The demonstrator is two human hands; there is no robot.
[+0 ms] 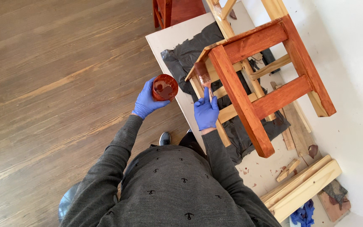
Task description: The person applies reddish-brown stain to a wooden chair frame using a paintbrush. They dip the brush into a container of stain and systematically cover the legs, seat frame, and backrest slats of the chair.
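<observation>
My left hand (pixel 148 101), in a blue glove, holds a small round cup of red-brown stain (pixel 164 87) out over the wood floor. My right hand (pixel 206 111), also gloved in blue, grips a paintbrush (pixel 202 75) whose stained bristles touch the edge of a wooden stool (pixel 257 80). The stool lies on its side on black plastic sheeting (pixel 185 54). Some of its legs and rails are stained red-brown; other rails are bare pale wood.
The sheeting covers a beige board (pixel 169 33) on the wood floor (pixel 55 84). Loose wood planks (pixel 303 187) and scraps lie at lower right beside a white wall (pixel 349 63). A crumpled blue glove (pixel 303 214) lies near the planks. A red-stained piece (pixel 169 10) stands at top.
</observation>
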